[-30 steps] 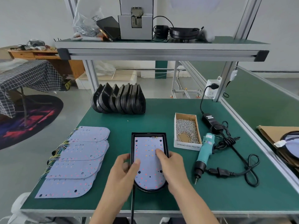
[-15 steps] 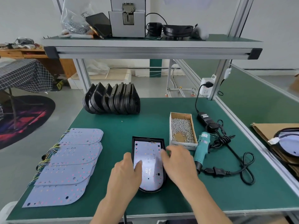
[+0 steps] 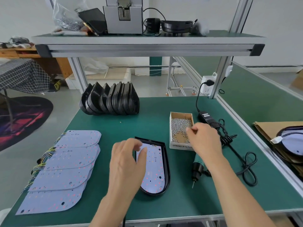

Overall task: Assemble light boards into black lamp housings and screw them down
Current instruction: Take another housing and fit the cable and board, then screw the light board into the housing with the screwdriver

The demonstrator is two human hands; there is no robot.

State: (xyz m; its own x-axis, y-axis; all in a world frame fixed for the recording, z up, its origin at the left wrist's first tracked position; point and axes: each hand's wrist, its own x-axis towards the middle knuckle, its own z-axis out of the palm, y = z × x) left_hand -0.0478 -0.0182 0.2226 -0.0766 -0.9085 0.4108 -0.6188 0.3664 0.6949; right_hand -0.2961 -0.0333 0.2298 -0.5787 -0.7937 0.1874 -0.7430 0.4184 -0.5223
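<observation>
1. A black housing (image 3: 166, 163) lies flat on the green counter (image 3: 152, 125), with a light board (image 3: 154, 167) seated inside it.
2. The left hand (image 3: 126, 163) hovers over the housing's left edge, fingers loosely curled and holding nothing; the thumb lies on the board.
3. The right hand (image 3: 204, 141) reaches into the cardboard box (image 3: 181, 128) of screws (image 3: 179, 124), fingertips pinched together; whether a screw is caught I cannot tell.
4. The box front reads "SPRING BALAN", the rest hidden by the hand.
5. A screwdriver (image 3: 197, 167) lies right of the housing.
6. Spare boards (image 3: 65, 169) overlap at left; more housings (image 3: 109, 100) stand on edge at the back.
</observation>
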